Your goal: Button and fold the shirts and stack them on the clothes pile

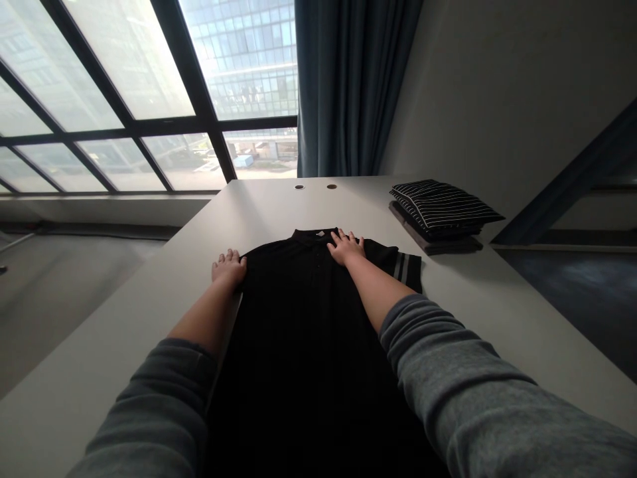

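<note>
A black short-sleeved shirt [308,345] lies spread out, its collar [315,234] at the far end and its body running toward me. Grey stripes band the sleeve [409,269] on the right. My right hand [347,248] rests flat on the shirt just right of the collar, fingers spread. At the shirt's left shoulder edge is my left hand [229,269], fingers apart on the table and thumb side touching the fabric. The sleeve on that side cannot be made out. A small pale label [320,234] shows inside the collar.
The white table [199,265] extends to a window [249,79] and a blue curtain [348,86]. Two round holes sit near its far edge. At the back right, a striped black folded garment [442,202] tops a stack of dark folded clothes [448,245].
</note>
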Demonstrator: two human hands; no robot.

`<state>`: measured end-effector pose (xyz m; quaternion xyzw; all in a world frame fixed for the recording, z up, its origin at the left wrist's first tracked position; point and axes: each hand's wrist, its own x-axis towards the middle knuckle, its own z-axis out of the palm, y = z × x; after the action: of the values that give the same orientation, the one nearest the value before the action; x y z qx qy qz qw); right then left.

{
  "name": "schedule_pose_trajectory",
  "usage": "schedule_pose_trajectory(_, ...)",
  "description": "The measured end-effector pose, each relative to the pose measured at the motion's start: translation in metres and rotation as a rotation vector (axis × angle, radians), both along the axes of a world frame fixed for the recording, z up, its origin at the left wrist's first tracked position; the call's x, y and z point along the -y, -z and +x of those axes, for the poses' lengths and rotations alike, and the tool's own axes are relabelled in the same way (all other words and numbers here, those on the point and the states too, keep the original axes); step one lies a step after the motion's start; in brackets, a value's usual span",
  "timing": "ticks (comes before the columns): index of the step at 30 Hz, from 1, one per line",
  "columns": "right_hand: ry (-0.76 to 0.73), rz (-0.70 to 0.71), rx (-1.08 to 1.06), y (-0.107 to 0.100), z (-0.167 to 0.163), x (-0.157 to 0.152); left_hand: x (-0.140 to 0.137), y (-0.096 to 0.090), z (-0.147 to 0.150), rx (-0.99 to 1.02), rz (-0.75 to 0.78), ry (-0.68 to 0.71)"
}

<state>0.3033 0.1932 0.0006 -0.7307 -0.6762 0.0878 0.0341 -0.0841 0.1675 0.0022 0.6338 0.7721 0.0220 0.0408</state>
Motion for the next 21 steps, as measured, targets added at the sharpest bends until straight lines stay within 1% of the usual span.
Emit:
schedule_pose_trajectory(2,0.0,0.002,0.001,0.0,0.0,0.0,0.006,-0.001,-0.016,0.007,0.032,-0.056)
schedule_pose_trajectory(6,-0.005,0.009,0.002,0.0,0.0,0.0,0.018,-0.004,-0.037,0.081,0.149,-0.036)
schedule_pose_trajectory(8,-0.006,0.009,0.005,0.0,0.0,0.0,0.022,-0.006,-0.039,0.099,0.188,-0.069)
schedule_pose_trajectory(12,0.0,0.0,0.011,0.0,0.001,0.0,0.028,-0.008,-0.033,0.096,0.25,-0.161)
schedule_pose_trajectory(15,0.004,0.003,0.008,0.0,0.001,0.001,0.036,-0.01,-0.03,0.107,0.268,-0.201)
schedule_pose_trajectory(18,0.0,0.008,0.008,0.001,0.001,0.0,0.047,-0.015,-0.029,0.078,0.299,-0.158)
schedule_pose_trajectory(21,0.0,0.01,0.014,0.002,0.001,-0.001,0.058,-0.024,-0.019,0.014,0.4,-0.036)
